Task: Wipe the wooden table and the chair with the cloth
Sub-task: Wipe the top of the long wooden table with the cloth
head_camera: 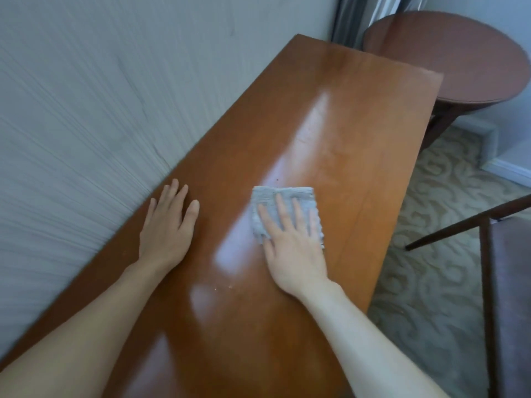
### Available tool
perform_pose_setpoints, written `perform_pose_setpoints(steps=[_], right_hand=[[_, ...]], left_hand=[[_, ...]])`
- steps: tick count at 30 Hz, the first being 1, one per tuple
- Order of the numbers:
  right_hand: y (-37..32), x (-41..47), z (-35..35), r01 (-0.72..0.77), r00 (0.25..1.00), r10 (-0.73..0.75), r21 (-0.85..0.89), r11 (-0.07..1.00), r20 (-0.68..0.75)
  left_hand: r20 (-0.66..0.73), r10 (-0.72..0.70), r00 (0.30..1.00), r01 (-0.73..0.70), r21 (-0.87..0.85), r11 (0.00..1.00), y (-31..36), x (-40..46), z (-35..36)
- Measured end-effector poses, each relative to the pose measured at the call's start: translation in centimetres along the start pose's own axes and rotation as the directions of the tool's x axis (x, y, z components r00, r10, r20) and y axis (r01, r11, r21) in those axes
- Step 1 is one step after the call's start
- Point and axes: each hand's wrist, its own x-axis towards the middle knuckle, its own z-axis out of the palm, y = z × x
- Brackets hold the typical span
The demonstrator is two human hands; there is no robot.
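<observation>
A long glossy wooden table (330, 116) runs from the bottom of the view up toward the far right, set against the wall. A folded grey cloth (270, 198) lies flat near its middle. My right hand (290, 239) presses down on the cloth with fingers spread over it. My left hand (166, 225) rests flat and empty on the table near the wall edge, fingers apart. The dark wooden chair (505, 282) shows at the right edge, only part of its frame and seat visible. A few small crumbs lie on the table between my arms.
A round dark wooden side table (448, 61) stands beyond the table's far end. A pale textured wall (86, 96) borders the table's left side. Patterned carpet (431, 268) covers the floor on the right. Grey curtains (353, 15) hang at the top.
</observation>
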Motion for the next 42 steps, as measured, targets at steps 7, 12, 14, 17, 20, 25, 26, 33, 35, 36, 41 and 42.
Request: perform_pose_setpoints(steps=[7,12,14,17,20,25,26,33,35,36,41,42], right_hand=[[5.8,-3.7,-1.2,-0.323,0.946,0.322,-0.033,0.946,-0.046],[4.4,-4.8,-1.0,-0.419,0.908,0.418,-0.049,0.907,-0.032],[3.2,-4.7,-0.8,-0.429,0.903,0.428,-0.052,0.902,-0.035],[0.4,-4.1,0.0,-0.386,0.922,0.384,-0.046,0.922,-0.048],[-2.7,-2.9,1.1,-0.318,0.947,0.315,-0.054,0.946,-0.063],[-7.8,0.2,2.3,-0.192,0.981,0.191,-0.044,0.98,-0.037],[-9.0,0.9,2.5,-0.158,0.987,0.157,-0.038,0.987,-0.029],[-18.8,4.5,4.2,0.171,0.983,-0.172,0.025,0.985,0.061],[-20.3,4.3,4.4,0.24,0.966,-0.241,0.024,0.97,0.091],[-20.4,4.0,4.4,0.255,0.962,-0.255,0.018,0.967,0.096],[-18.8,2.1,4.0,0.255,0.964,-0.256,0.03,0.967,0.07],[-18.5,1.5,4.0,0.235,0.97,-0.237,0.034,0.971,0.056]], left_hand=[[0.111,0.147,0.983,-0.153,0.046,0.987,-0.5,-4.7,-1.8],[0.096,0.148,0.984,-0.16,0.134,0.978,-4.4,-7.8,-3.7],[0.09,0.116,0.989,-0.13,0.167,0.977,-6.4,-8.5,-4.2],[0.103,0.107,0.989,-0.121,0.149,0.981,-8.1,-9.5,-3.9],[0.06,0.127,0.99,-0.134,0.129,0.983,-8.7,-9.8,-3.2],[0.03,0.141,0.99,-0.143,0.103,0.984,-8.9,-9.8,-3.0],[0.025,0.14,0.99,-0.141,0.098,0.985,-8.9,-9.8,-3.0],[-0.04,0.077,0.996,-0.077,-0.016,0.997,-8.8,-9.8,-3.2],[-0.053,0.016,0.998,-0.021,-0.088,0.996,-8.8,-10.0,-3.3],[-0.052,0.005,0.999,-0.01,-0.107,0.994,-8.7,-10.0,-3.4],[-0.024,0.082,0.996,-0.083,-0.044,0.996,-8.5,-9.9,-3.7],[-0.017,0.09,0.996,-0.091,-0.027,0.996,-8.5,-10.0,-3.7]])
